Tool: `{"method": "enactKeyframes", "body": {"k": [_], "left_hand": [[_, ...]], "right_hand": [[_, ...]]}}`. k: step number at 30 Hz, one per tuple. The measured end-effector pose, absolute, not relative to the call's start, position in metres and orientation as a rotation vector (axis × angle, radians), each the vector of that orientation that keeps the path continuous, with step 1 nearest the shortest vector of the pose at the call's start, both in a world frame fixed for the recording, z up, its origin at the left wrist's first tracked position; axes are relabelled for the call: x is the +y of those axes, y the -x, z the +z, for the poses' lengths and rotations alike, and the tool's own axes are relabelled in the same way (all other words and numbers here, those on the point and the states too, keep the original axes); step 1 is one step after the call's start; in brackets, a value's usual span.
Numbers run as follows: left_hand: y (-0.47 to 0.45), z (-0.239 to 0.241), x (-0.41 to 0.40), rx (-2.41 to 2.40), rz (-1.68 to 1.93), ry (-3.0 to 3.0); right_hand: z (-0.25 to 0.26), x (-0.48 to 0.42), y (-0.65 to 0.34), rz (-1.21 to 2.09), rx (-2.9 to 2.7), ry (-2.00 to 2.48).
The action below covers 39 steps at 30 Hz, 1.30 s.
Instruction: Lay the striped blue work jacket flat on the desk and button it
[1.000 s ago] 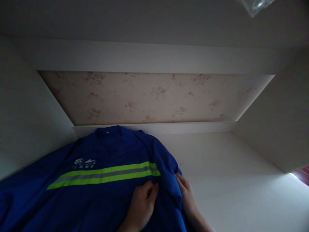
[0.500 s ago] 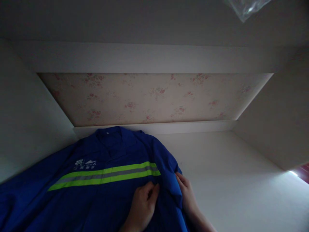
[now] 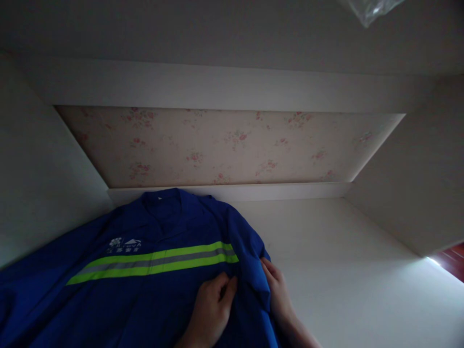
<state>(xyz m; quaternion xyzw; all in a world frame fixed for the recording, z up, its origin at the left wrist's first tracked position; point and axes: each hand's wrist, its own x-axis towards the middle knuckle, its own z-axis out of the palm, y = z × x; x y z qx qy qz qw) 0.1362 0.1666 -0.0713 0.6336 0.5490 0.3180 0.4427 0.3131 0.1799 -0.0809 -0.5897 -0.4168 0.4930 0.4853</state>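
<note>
Here our left hand (image 3: 212, 309) pinches the blue cloth work jacket with a yellow reflective stripe (image 3: 145, 270) spread on the white counter (image 3: 344, 270); our right hand (image 3: 277, 290) grips its edge. Uneven pulling could bunch the fabric.

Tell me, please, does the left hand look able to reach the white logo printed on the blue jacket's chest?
Probably yes. The left hand rests on the blue jacket just below the reflective stripe; the white logo lies just above it, with nothing between.
</note>
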Motion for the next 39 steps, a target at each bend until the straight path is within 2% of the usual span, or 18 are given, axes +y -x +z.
{"method": "enactKeyframes", "body": {"k": [39], "left_hand": [[-0.135, -0.0702, 0.1652, 1.369, 0.778, -1.595]], "right_hand": [[-0.078, 0.1786, -0.3136, 1.215, -0.993, 1.437]]}}
